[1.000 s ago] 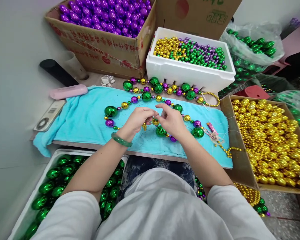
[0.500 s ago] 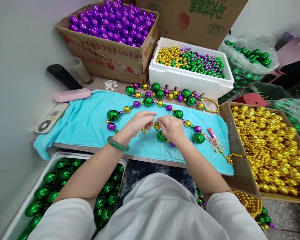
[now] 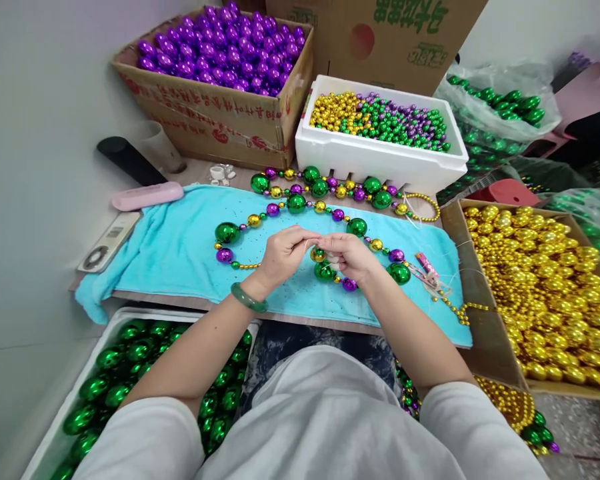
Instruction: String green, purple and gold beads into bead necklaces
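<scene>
My left hand (image 3: 286,253), with a green bangle (image 3: 249,298) at its wrist, is closed in a pinch. Its fingertips meet those of my right hand (image 3: 349,255), which is also pinched shut. A thin pale string (image 3: 309,245) runs between them, mostly hidden by the fingers. Beneath lies a bead garland (image 3: 297,203) of green, purple and gold balls, curved in a loop on the turquoise towel (image 3: 190,233). A gold ball (image 3: 317,255) and a large green ball (image 3: 325,271) sit just under my right hand. Small gold beads (image 3: 249,266) run toward my left wrist.
Behind stand a carton of purple balls (image 3: 220,57) and a white foam box (image 3: 380,148) of small beads. Right is a carton of gold beads (image 3: 545,287); lower left, a tub of green balls (image 3: 140,350). Another garland (image 3: 340,191) lies along the towel's back edge.
My left hand has moved slightly right, and its outstretched fingers have closed into a pinch against my right fingertips. The small gold beads beside my left wrist now show. The view has shifted slightly.
</scene>
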`<state>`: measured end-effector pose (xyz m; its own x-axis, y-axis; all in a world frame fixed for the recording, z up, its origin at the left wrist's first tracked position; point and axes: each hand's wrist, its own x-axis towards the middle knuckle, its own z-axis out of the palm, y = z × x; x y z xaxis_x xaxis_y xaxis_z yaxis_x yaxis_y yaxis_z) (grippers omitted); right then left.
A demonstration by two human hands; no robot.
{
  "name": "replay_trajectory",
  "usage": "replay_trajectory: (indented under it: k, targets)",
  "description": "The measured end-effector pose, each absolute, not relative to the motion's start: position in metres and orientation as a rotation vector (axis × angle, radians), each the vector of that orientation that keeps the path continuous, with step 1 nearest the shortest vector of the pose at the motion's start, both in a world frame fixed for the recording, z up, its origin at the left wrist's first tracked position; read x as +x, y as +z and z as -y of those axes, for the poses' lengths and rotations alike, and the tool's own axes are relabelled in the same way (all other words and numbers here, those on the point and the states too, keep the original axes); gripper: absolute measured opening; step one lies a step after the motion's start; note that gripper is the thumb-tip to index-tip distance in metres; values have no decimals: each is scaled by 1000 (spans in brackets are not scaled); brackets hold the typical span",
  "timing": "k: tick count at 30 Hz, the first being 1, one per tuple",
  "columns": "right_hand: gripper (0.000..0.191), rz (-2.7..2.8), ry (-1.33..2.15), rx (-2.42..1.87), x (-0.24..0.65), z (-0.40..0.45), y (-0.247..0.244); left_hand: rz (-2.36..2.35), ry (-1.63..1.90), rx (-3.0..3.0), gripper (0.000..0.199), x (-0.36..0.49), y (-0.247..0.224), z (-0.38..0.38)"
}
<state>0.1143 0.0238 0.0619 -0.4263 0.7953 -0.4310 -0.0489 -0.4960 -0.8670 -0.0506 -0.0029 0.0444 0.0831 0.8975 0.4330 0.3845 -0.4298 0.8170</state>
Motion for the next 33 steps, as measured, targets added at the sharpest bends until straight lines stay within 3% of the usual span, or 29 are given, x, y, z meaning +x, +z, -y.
replay_trajectory:
  k: [6, 10, 13, 16, 19, 21, 26, 33]
  targets:
    - [17, 1778, 784, -1314, 113, -5, 54, -1334, 1081, 1263, 21, -43, 63, 0]
    - [24, 2081, 502, -1274, 114, -1, 52, -1213, 904, 958, 27, -44, 69, -9]
    - [19, 2084, 701, -1328, 115, -5, 58, -1235, 836, 1032, 26, -51, 68, -13]
    - [13, 1826, 1331, -1380, 119, -14, 68, -1162, 868, 1266, 27, -60, 67, -11]
    - [22, 1366, 1953, -1297, 125, -25, 76, -973, 944, 1484, 29, -66, 64, -6]
    - [28, 1153, 2157, -1205, 128, -29, 78, -956, 1020, 1625, 28, -66, 61, -3]
    - [28, 973, 2268, -1098, 125, -29, 74, -1071, 1229, 1956, 13, -58, 50, -1]
    - [30, 1028, 1996, -1235, 120, -22, 71, -1296, 1209, 2152, 23, -49, 51, 5]
